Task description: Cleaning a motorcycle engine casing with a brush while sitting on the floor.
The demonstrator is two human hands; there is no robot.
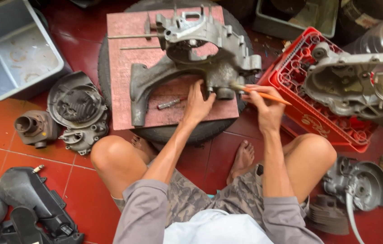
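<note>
At the centre of the frame the grey engine crankcase (191,58) lies lengthwise on a red board (123,68), the left hand (197,103) braced open against its lower edge, the right hand (263,104) gripping an orange-handled brush (257,93) whose bristles touch its lower right end.

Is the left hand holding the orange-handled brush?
No, the right hand holds the brush; the left hand rests on the engine casing.

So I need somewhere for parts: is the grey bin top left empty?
Empty: the grey bin shows only its bare, stained bottom.
</note>
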